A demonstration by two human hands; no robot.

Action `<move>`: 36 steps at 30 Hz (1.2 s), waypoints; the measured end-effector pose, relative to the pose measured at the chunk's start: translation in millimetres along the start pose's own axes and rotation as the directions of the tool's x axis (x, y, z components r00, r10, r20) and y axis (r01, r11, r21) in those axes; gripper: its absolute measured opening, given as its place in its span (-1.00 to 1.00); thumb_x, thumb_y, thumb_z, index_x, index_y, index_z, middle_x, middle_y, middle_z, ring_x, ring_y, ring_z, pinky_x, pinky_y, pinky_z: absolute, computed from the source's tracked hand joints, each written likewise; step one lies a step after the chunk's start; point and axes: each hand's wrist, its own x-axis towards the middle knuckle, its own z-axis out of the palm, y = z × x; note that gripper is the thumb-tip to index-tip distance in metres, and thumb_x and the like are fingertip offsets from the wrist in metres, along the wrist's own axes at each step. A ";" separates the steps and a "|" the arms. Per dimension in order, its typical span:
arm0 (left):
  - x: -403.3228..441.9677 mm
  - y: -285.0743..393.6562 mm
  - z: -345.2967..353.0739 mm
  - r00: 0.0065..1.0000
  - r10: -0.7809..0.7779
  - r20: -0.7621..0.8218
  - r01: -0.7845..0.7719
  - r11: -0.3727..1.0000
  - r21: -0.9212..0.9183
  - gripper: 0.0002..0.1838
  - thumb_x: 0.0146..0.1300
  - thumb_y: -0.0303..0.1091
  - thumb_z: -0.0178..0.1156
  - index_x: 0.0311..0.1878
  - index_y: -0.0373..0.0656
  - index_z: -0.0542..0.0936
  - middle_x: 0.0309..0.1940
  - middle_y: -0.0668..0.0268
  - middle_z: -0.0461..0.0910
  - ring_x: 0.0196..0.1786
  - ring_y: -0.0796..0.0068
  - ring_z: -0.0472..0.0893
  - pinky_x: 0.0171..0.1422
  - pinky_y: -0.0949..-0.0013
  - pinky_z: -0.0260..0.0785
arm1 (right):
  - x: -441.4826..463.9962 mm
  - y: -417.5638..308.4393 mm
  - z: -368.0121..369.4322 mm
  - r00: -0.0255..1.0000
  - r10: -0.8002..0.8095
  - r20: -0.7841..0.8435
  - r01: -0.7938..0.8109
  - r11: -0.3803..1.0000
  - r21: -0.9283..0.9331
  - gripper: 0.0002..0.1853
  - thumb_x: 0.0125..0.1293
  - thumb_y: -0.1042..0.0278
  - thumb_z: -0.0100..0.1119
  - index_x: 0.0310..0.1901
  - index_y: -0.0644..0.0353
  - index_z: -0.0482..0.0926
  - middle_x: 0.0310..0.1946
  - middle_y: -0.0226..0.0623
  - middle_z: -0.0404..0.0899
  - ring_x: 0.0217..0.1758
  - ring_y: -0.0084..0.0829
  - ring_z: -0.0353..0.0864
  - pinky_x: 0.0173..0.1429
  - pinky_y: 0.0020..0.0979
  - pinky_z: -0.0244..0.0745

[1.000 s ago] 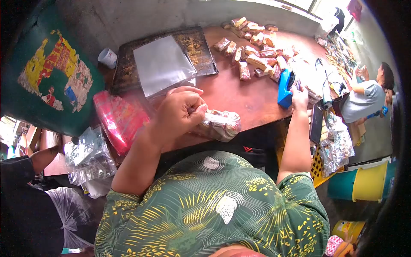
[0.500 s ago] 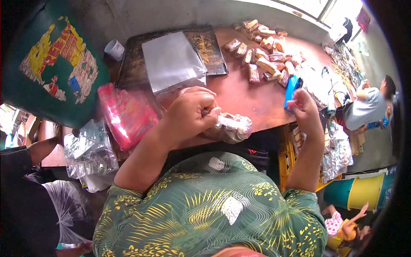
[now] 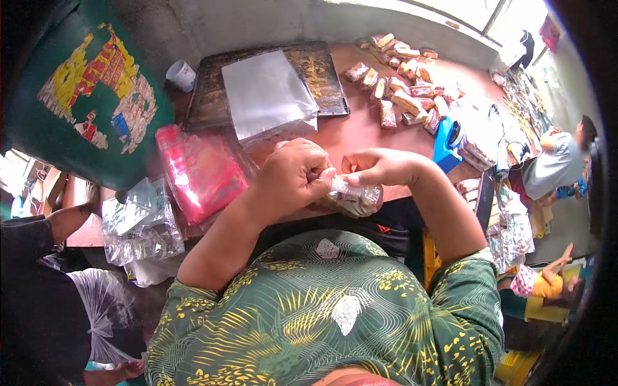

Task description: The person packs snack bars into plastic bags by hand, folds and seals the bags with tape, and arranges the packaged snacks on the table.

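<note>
In the head view, the left hand is closed in a fist, and it grips the gathered neck of a filled clear bag. This bag is at the near edge of the table, just in front of the person's shirt. The right hand is beside the left one, with its bent fingers and thumb at the bag's neck; I cannot tell if they pinch it. Beyond the right wrist stands a blue tape holder, and near it lies a pile of small wrapped packs. Plastic sheets lie upon a dark tray, and a red packet lies left of the left hand.
</note>
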 end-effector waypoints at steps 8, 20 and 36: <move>-14.7 -18.3 24.5 0.978 -0.183 -0.101 0.109 0.859 -0.499 -0.88 0.36 -0.44 0.35 -0.19 -0.17 0.56 -0.17 0.28 0.62 -0.11 0.52 0.57 0.07 0.36 0.48 | -63.5 103.4 0.6 0.606 -0.206 -0.768 0.063 0.975 -0.212 -0.69 0.35 0.32 0.40 0.02 0.22 0.55 -0.21 -0.27 0.64 -0.14 -0.44 0.65 -0.02 -0.36 0.57; -22.4 -27.4 28.0 0.965 -0.253 -0.067 0.151 0.749 -0.645 -0.90 0.47 -0.38 0.29 -0.16 -0.16 0.58 -0.14 0.31 0.60 -0.10 0.61 0.55 0.04 0.42 0.48 | -109.2 266.7 -130.1 -0.320 0.011 -0.947 -0.048 0.998 0.027 -0.47 0.45 0.32 0.34 0.30 0.43 0.38 -0.16 -0.17 0.73 -0.24 -0.47 0.70 -0.09 -0.49 0.56; -15.3 -19.2 39.3 0.930 -0.313 -0.192 0.154 0.807 -0.570 -0.88 0.64 -0.33 0.06 0.04 -0.15 0.48 -0.20 0.31 0.64 -0.18 0.65 0.58 -0.03 0.47 0.48 | -105.2 22.1 -3.9 0.501 -0.348 -0.792 -0.006 0.914 -0.405 -0.81 0.32 0.54 0.32 -0.10 0.25 0.51 -0.28 -0.17 0.57 -0.25 -0.31 0.56 -0.06 -0.30 0.51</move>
